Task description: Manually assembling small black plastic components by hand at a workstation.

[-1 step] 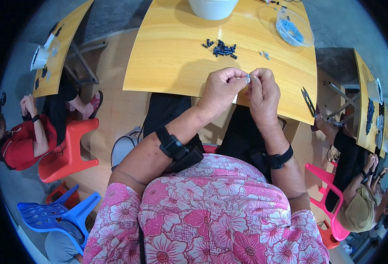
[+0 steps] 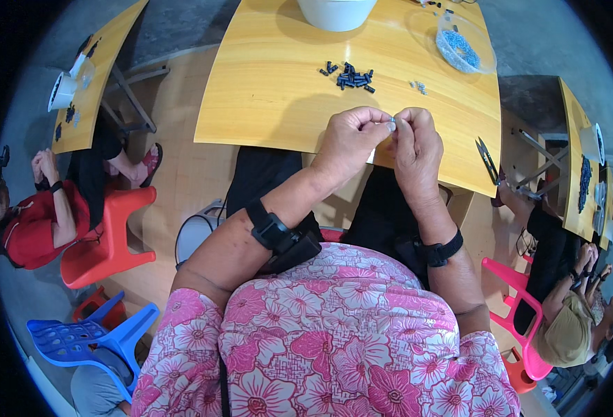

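Observation:
My left hand (image 2: 353, 139) and my right hand (image 2: 416, 142) meet above the table's near edge, thumbs and forefingers pinched together. Between the fingertips shows a tiny bluish piece (image 2: 392, 119), mostly covered, so its kind cannot be made out. Beyond my hands lies a pile of small black cylindrical parts (image 2: 353, 76), with a few loose ones on its left. A little cluster of small grey-blue pieces (image 2: 419, 87) sits to the right of that pile. Black-handled snips (image 2: 487, 161) rest at the table's right edge, apart from my right hand.
A white tub (image 2: 337, 14) stands at the table's far side. At the far right, a clear plastic bowl (image 2: 459, 52) holds many small blue pieces. Other people sit at tables on both sides. A red chair (image 2: 115, 236) and a blue stool (image 2: 98, 340) are at my left, a pink chair (image 2: 515, 306) at my right.

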`<state>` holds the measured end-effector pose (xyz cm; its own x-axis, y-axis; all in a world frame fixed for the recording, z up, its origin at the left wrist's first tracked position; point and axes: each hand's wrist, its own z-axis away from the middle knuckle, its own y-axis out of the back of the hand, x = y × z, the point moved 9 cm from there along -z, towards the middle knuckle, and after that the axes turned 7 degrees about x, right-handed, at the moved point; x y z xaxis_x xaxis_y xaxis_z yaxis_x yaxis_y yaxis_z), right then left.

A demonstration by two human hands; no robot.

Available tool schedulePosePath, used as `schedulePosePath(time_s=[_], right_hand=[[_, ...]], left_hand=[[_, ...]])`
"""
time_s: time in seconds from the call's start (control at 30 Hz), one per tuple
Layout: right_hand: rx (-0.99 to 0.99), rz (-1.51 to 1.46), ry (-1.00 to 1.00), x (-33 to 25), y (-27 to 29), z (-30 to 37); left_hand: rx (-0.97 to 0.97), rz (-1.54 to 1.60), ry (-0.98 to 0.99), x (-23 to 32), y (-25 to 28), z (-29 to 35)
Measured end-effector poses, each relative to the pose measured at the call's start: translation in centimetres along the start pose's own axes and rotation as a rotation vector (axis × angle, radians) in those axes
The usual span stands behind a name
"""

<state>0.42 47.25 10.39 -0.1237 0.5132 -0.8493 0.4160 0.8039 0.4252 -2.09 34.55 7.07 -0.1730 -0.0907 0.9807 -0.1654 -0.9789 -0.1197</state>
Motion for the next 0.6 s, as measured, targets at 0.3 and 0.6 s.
schedulePosePath(time_s=[0.3, 0.6], right_hand=[[-0.011, -0.031, 0.030, -1.0, 0.1, 0.1], [-0.106, -0.039, 0.002, -0.8, -0.2, -0.3]], left_hand=[[-0.037, 0.296, 0.231, -0.7, -0.7, 0.5], [0.060, -0.140, -0.161, 2.0, 0.5, 0.3]])
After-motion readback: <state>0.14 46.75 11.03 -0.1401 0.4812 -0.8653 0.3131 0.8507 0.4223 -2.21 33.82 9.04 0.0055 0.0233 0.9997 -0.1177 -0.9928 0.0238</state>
